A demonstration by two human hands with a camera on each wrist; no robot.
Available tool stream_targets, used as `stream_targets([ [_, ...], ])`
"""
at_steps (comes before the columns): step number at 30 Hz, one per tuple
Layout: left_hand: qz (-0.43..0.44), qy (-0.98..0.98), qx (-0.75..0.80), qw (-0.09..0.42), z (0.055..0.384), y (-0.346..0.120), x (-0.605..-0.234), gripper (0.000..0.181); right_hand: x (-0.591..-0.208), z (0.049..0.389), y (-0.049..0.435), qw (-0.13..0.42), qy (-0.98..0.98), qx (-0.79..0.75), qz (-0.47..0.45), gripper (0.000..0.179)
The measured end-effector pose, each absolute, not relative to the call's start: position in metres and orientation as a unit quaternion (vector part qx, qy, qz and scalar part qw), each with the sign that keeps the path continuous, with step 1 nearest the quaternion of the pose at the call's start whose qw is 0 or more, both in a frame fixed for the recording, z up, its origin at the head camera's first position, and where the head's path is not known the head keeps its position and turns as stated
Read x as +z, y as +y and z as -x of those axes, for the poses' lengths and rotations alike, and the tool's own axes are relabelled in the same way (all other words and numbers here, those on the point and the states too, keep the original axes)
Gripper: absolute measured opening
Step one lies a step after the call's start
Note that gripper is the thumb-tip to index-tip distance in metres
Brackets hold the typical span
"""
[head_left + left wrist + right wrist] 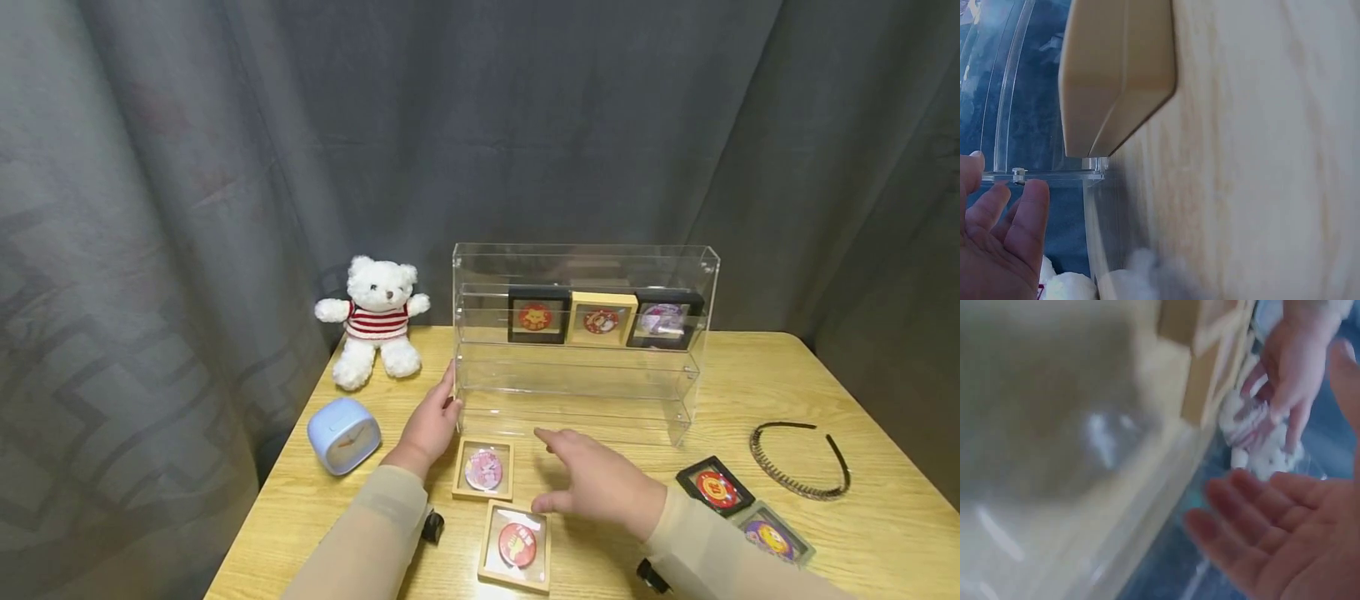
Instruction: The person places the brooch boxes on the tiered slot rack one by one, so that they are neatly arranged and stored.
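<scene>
Acrylic display rack (577, 390): left side pinched in left hand (429, 425)

Stands on wooden table (750, 375). Carries three framed badges (602, 321). Right hand (600, 479): empty, fingers outstretched, thumb wide, before rack. Near: two wood-framed badges (517, 546). Right: toothed headband (787, 482), two darker-framed badges (716, 487). Left: alarm clock (343, 435), white teddy bear (377, 321).

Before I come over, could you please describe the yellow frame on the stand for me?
Find the large clear display stand on the wooden table. The yellow frame is the middle one of three displayed there. Its light border sets it apart from the black frames on either side.
</scene>
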State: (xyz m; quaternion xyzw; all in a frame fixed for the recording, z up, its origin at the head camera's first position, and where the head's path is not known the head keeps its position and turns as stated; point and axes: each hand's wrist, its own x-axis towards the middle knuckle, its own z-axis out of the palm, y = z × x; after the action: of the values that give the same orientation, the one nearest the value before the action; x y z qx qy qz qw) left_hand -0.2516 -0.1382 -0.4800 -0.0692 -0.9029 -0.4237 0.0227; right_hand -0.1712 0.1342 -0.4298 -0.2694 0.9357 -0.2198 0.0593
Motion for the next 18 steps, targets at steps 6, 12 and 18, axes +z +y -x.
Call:
stream_targets([
  [6,0.067,-0.901,-0.428,0.018,0.252,-0.136,-0.479,0.069,-0.449,0.149,0.131,0.127,0.926,-0.205,0.289,0.118],
  [12,0.056,-0.901,-0.429,0.016,0.249,-0.138,-0.484,0.070,-0.466,0.137,0.132,0.133,0.920,-0.185,0.321,0.117],
  [18,0.061,-0.905,-0.421,0.024,0.251,-0.138,-0.483,0.069,-0.473,0.134,0.132,0.099,0.924,-0.178,0.325,0.102],
])
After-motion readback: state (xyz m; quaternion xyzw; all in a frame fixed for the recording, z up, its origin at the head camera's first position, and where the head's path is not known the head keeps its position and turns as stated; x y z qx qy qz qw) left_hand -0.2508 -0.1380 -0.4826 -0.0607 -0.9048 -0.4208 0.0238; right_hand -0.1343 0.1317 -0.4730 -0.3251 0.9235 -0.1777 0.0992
